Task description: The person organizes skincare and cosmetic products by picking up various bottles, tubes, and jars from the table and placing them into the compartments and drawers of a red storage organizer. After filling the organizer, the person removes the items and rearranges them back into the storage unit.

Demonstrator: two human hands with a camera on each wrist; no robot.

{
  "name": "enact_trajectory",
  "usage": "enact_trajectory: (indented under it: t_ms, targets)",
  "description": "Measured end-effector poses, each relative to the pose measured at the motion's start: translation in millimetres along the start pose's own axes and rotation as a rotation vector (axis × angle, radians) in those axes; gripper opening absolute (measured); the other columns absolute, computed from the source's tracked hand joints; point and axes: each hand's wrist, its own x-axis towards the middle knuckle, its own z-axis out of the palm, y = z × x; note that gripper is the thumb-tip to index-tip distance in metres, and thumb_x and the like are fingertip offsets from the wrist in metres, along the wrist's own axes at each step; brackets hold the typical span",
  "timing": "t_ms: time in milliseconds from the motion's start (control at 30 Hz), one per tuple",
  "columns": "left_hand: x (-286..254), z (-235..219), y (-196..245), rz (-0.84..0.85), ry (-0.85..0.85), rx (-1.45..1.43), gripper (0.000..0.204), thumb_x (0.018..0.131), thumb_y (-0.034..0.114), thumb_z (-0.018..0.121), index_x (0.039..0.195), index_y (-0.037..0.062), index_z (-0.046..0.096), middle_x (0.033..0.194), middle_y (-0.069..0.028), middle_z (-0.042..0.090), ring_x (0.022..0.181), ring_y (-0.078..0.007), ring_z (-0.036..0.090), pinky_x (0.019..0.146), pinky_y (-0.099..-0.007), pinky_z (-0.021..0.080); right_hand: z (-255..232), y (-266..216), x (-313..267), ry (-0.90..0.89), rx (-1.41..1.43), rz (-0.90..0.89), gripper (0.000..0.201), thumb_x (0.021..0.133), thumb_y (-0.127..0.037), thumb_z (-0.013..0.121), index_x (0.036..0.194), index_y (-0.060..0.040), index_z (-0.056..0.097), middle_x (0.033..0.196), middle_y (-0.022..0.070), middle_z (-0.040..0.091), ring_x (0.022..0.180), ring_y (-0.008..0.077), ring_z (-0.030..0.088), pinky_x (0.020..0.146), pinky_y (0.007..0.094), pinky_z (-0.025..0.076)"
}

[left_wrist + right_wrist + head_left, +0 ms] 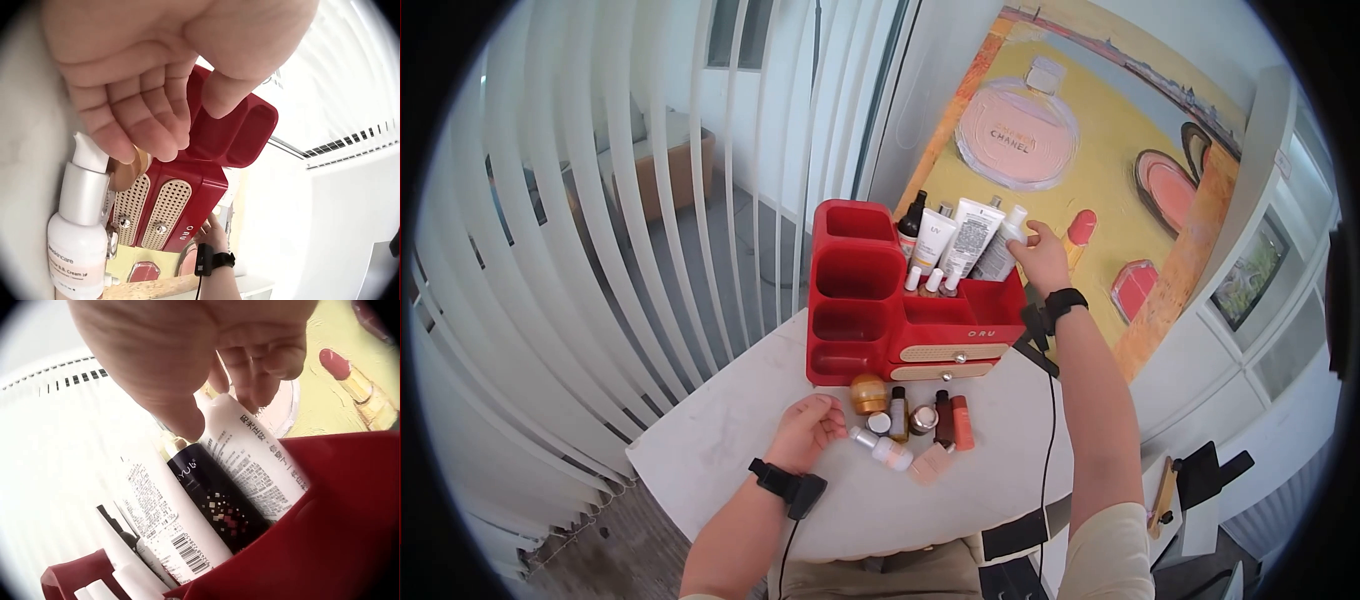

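Note:
My right hand [1043,258] is at the upper end of a white printed bottle [998,250] standing in the red organizer's [908,348] back right section. In the right wrist view, the thumb and fingers of the right hand [206,394] lie on either side of the white bottle [250,462], beside a dark bottle [219,494]. On the table, my left hand [808,432] holds nothing, its fingers loosely bent near an amber jar [868,394] and a white pump bottle [883,449]. The left wrist view shows that pump bottle [78,244] beneath the fingers.
White tubes [970,235], a black-capped bottle [912,225] and small white-capped bottles fill other parts of the organizer. Several small cosmetics, including a dark bottle [944,418] and an orange tube [963,424], lie before its drawers. A painting [1090,150] stands behind.

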Motion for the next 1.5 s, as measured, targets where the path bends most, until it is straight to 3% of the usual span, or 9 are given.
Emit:
enact_trajectory:
  t_ms: [333,533,733,767,833,1000,1233,1300,1500]
  targets:
    - [5,-4,-2,-0.026,-0.017,-0.012,0.021,0.1,0.019,0.049,0.102,0.0016,0.06,0.084,-0.008,0.065,0.077,-0.0182,0.063,0.075,-0.0338,0.053,16,0,15,-0.089,-0.173,-0.011,0.053,0.072,-0.031,0.072,0.114,0.0007,0.064,0.103,0.0216,0.069,0.094,0.0347,0.067,0.084,0.0409,0.052]
    - [6,-6,-2,-0.031,-0.058,0.0,0.021,0.1,0.018,0.049,0.104,0.0013,0.06,0.086,-0.0083,0.065,0.077,-0.0182,0.064,0.075,-0.0332,0.054,25,11,14,0.164,0.062,0.025,0.047,0.073,-0.027,0.071,0.108,0.0032,0.065,0.098,0.0241,0.069,0.093,0.0369,0.067,0.083,0.0412,0.052]
    - [2,3,3,-0.028,-0.024,0.015,0.021,0.1,0.017,0.049,0.106,-0.0001,0.06,0.085,-0.0077,0.065,0.078,-0.0169,0.064,0.076,-0.0327,0.054,-40,-15,11,0.429,0.12,-0.022,0.044,0.08,-0.03,0.071,0.109,0.0027,0.064,0.095,0.0186,0.07,0.085,0.0314,0.069,0.077,0.0381,0.053]
    - [2,3,3,-0.026,-0.023,0.012,0.021,0.1,0.017,0.049,0.106,-0.0004,0.059,0.085,-0.0076,0.065,0.078,-0.0167,0.064,0.076,-0.0324,0.054,-52,-17,-5,0.41,0.106,0.007,0.044,0.08,-0.03,0.071,0.109,0.0027,0.064,0.095,0.0186,0.07,0.085,0.0314,0.069,0.077,0.0381,0.053]
    - [2,4,3,-0.018,-0.025,0.026,0.021,0.099,0.017,0.049,0.106,-0.0006,0.059,0.086,-0.0075,0.065,0.078,-0.0166,0.064,0.076,-0.0319,0.054,-75,-21,-34,0.297,0.633,0.161,0.039,0.087,-0.028,0.067,0.111,0.0025,0.062,0.094,0.0106,0.07,0.081,0.0229,0.068,0.071,0.0332,0.054]
    - [4,-2,1,-0.026,-0.076,0.054,0.025,0.1,0.021,0.048,0.109,0.0001,0.058,0.088,-0.0067,0.066,0.079,-0.0169,0.063,0.077,-0.0324,0.053,-97,30,-156,-0.084,0.953,0.495,0.03,0.095,-0.022,0.057,0.116,-0.0013,0.056,0.098,0.0067,0.069,0.081,0.0151,0.069,0.059,0.0259,0.056]
    - [3,4,3,-0.02,-0.034,0.063,0.022,0.099,0.018,0.049,0.108,0.0001,0.058,0.087,-0.0071,0.065,0.078,-0.0176,0.063,0.077,-0.0323,0.053,-77,38,-333,-0.388,0.933,0.888,0.036,0.094,-0.022,0.056,0.124,-0.0014,0.053,0.102,0.007,0.068,0.085,0.0153,0.07,0.06,0.0262,0.058]
    - [2,5,2,-0.025,-0.031,0.071,0.022,0.099,0.019,0.049,0.108,0.0001,0.058,0.087,-0.0071,0.065,0.078,-0.0175,0.063,0.077,-0.0323,0.053,-71,30,-358,-0.538,0.978,0.947,0.038,0.096,-0.022,0.053,0.126,-0.0008,0.049,0.107,0.009,0.067,0.087,0.0172,0.07,0.063,0.0275,0.06]
    - [2,5,3,-0.007,-0.03,0.094,0.023,0.1,0.02,0.049,0.108,0.0004,0.058,0.087,-0.0073,0.065,0.078,-0.0179,0.063,0.077,-0.0321,0.053,-58,-12,-385,-0.539,1.105,1.09,0.038,0.097,-0.021,0.054,0.127,-0.0003,0.046,0.112,0.0103,0.064,0.094,0.0176,0.067,0.074,0.0298,0.058]
